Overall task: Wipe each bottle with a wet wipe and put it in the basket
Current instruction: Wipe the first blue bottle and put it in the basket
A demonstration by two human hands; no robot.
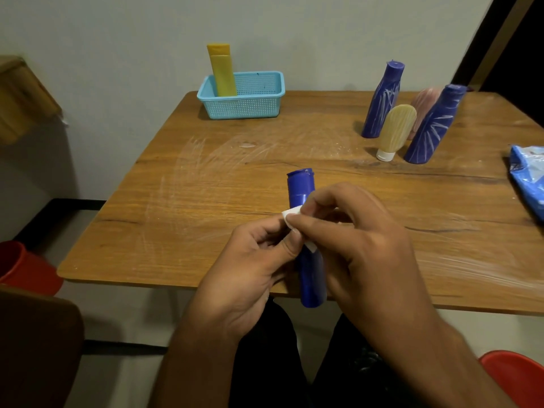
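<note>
While left hand [250,260] grips bottle [309,272] steady near the table [206,201] edge, right hand [353,231] pinches wipe [291,214] onto it to scrub.

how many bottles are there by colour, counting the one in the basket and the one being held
Blue: 3, one held in the hands, two standing at the far right
Yellow: 1, standing in the basket
Cream: 1, cap down on the table
Pink: 1, partly hidden behind the cream and blue ones
Total: 6
</note>
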